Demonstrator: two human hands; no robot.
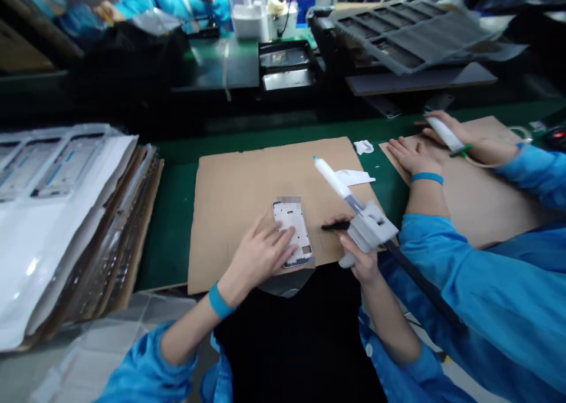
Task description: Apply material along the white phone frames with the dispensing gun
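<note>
A white phone frame (294, 229) lies on a brown cardboard sheet (247, 184) over the green bench. My left hand (260, 252) rests on the frame's left side, fingers stretched flat across it. My right hand (358, 249) is closed around a grey dispenser gun (369, 229) whose white syringe tube (331, 177) points up and away to the left; its dark nozzle end sits just right of the frame, apart from it.
A co-worker in blue sleeves at the right rests a hand (413, 155) on a second cardboard sheet and holds a white syringe (444, 133). Stacked white trays and cardboard (66, 214) lie at left. Black trays (398, 34) sit at the back.
</note>
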